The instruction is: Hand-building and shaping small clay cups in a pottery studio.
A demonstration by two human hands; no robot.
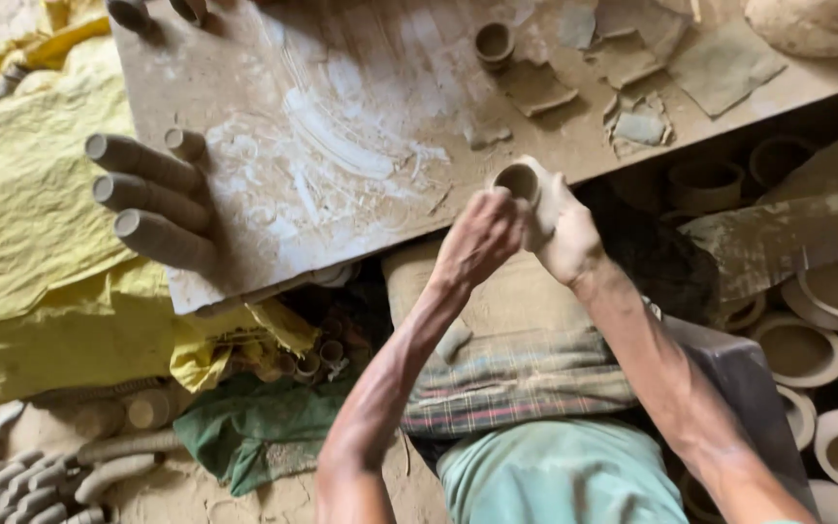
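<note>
Both hands meet at the near edge of the clay-smeared wooden worktop (pixel 361 126). The left hand (pixel 479 236) and the right hand (pixel 563 233) together hold a small hollow grey clay cup (pixel 519 182), its opening facing up. Three grey clay tubes (pixel 147 199) lie at the worktop's left side, beside a yellow plastic sheet (pixel 31 204). Shallow round clay bowls (pixel 831 330) lie at the right.

Grey-brown clay cup (pixel 517 182), yellow sheet (pixel 26 209)

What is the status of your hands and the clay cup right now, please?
Left hand and right hand both closed on small clay cup, held over the board edge. Clay tubes at left, clear of the work.
</note>
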